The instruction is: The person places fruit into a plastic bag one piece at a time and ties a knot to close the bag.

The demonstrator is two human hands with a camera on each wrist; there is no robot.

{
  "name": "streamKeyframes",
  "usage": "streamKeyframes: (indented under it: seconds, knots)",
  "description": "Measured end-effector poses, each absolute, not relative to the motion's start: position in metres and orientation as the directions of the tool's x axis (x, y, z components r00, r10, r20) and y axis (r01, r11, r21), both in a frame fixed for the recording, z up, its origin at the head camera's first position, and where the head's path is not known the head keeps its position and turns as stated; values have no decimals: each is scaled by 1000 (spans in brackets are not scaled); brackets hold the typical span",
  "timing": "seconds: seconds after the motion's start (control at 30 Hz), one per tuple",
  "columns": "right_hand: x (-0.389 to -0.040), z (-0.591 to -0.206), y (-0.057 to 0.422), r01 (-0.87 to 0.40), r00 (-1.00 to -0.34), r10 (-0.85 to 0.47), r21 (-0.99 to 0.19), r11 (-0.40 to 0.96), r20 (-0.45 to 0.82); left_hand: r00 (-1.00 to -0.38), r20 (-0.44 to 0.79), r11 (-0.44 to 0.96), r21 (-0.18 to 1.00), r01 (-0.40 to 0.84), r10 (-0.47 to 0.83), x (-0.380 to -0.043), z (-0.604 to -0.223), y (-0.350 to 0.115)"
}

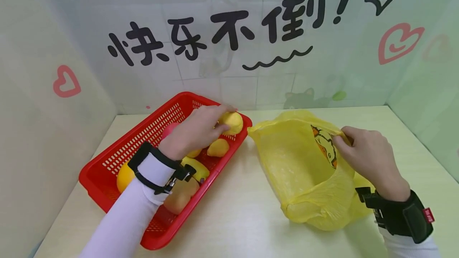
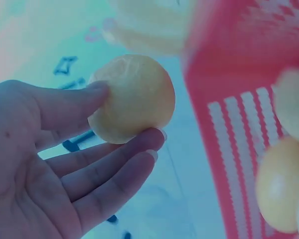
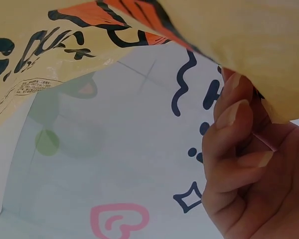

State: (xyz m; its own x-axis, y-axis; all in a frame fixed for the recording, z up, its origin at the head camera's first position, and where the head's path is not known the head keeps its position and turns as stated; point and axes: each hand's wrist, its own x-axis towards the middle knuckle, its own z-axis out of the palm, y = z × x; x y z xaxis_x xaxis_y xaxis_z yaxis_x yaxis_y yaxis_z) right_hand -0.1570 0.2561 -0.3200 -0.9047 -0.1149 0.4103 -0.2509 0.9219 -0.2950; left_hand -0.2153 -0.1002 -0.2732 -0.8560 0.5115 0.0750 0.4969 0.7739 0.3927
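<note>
Behind the bench (image 1: 229, 210), a wall (image 1: 233, 90) is lettered. Over the red basket (image 1: 154, 243), a yellow fruit (image 1: 234, 124) is pinched in the left hand (image 1: 199, 128)'s fingers (image 2: 145, 143); the yellow bag (image 1: 287, 150) is gripped by the right hand (image 1: 373, 156), seemingly so its mouth gapes.

Fruit (image 1: 218, 147) in basket (image 1: 210, 185) — left, bag (image 1: 290, 162) — right

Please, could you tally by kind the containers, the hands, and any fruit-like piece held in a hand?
Red basket: 1
Yellow bag: 1
Hands: 2, the left hand and the right hand
Yellow round piece, held in the left hand: 1
Total: 5
</note>
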Motion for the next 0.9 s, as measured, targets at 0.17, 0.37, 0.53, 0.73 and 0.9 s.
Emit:
streamKeyframes:
  seconds: [0.17, 0.37, 0.53, 0.73, 0.9]
  knots:
    - [-156, -320, 255, -267, -893, -120, -294, 918, 433, -799, 108, 734, 338, 589, 591, -200, -268, -81]
    - [-156, -321, 255, -277, -886, -123, -298, 913, 447, -728, 149, 672, 299, 678, 669, -188, -266, -63]
    - [-156, -322, 255, -283, -881, -121, -304, 910, 457, -707, 149, 651, 297, 699, 691, -180, -261, -51]
    - [-158, -322, 255, -284, -878, -121, -301, 910, 463, -695, 116, 643, 296, 706, 710, -173, -257, -35]
    - [-158, -322, 253, -277, -886, -112, -318, 907, 450, -679, 82, 641, 264, 721, 730, -170, -263, -20]
